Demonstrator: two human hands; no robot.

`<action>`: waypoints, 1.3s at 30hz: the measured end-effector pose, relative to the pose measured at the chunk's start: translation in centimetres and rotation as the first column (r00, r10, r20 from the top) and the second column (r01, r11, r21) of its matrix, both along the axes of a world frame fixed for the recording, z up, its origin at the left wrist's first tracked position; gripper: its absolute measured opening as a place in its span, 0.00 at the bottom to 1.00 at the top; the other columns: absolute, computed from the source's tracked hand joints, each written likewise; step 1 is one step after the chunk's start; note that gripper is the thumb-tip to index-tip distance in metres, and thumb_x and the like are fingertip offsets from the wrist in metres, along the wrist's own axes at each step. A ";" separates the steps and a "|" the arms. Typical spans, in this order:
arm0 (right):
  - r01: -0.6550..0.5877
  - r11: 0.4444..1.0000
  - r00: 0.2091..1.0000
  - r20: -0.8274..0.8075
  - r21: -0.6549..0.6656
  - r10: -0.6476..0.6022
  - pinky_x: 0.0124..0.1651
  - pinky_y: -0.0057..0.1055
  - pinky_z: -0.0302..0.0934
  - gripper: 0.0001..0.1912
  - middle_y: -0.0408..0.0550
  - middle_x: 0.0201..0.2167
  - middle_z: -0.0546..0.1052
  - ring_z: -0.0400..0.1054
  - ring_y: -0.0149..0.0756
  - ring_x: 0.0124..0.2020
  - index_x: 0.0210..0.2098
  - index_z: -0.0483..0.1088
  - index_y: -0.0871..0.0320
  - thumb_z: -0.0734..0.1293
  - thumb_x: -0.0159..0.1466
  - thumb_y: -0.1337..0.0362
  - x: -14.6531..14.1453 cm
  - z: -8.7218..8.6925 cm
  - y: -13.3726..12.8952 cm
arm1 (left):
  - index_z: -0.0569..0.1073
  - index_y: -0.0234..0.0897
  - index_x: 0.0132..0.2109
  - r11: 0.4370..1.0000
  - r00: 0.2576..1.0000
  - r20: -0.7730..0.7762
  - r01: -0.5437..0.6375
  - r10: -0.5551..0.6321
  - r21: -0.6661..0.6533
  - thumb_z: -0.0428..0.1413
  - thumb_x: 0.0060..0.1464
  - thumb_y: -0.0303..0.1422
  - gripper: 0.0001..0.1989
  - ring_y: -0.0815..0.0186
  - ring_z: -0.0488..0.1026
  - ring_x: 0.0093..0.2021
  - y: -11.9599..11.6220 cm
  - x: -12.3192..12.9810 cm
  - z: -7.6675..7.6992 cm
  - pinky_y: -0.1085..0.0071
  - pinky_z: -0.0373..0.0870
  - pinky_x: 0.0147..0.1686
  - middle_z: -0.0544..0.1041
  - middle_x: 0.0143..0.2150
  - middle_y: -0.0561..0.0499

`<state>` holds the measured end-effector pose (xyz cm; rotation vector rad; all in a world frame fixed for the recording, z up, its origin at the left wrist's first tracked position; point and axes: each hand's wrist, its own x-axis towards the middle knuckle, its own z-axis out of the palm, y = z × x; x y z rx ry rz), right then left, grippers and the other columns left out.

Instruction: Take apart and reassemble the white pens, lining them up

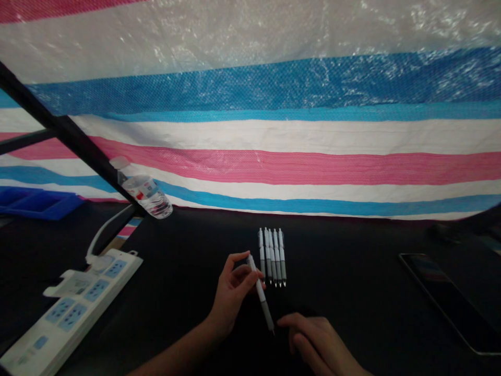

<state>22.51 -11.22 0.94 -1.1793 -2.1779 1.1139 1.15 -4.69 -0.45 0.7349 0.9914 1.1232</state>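
My left hand (234,290) holds a white pen with a grey grip (261,292) between thumb and fingers, its index fingertip at the pen's top end. The pen slants down to the right, tip lowest. Close to that tip is my right hand (313,337), its index finger extended and the other fingers curled, with nothing visible in it. Beyond the held pen, several similar white and grey pens (276,256) lie side by side on the black table (336,261), tips toward me.
At the left lies a white power strip (74,313) with a plug and cable. A clear bottle (148,196) stands behind a black metal bar (86,151). Blue trays (39,203) are at the far left, a dark phone (450,303) at the right. Striped sheeting (274,167) hangs behind.
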 end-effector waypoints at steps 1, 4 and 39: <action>0.001 1.000 1.000 0.005 0.001 -0.001 0.37 0.30 0.66 0.28 0.47 0.30 0.80 0.76 0.37 0.31 0.51 0.71 0.54 0.46 0.75 0.48 0.0 -0.1 0.0 | 0.66 0.40 0.55 1.000 1.000 0.002 -0.002 0.002 0.002 0.68 0.52 0.36 0.27 0.63 0.79 0.30 0.0 0.0 0.0 0.68 0.76 0.31 0.82 0.35 0.50; 0.007 1.000 1.000 0.008 0.003 -0.007 0.37 0.30 0.66 0.29 0.48 0.31 0.80 0.77 0.38 0.32 0.51 0.71 0.55 0.46 0.75 0.47 0.1 -0.4 -0.1 | 0.65 0.41 0.55 1.000 1.000 0.004 0.002 -0.002 0.022 0.67 0.53 0.35 0.26 0.64 0.79 0.31 0.0 0.0 0.0 0.68 0.76 0.32 0.82 0.35 0.50; 0.061 0.997 0.996 -0.057 -0.057 -0.064 0.32 0.28 0.62 0.25 0.44 0.27 0.78 0.72 0.33 0.26 0.50 0.71 0.56 0.49 0.75 0.49 0.1 -1.6 0.2 | 0.74 0.40 0.56 0.923 0.848 -0.521 0.116 0.100 0.367 0.67 0.48 0.34 0.27 0.71 0.71 0.24 7.2 -0.7 0.7 0.76 0.68 0.25 0.72 0.32 0.57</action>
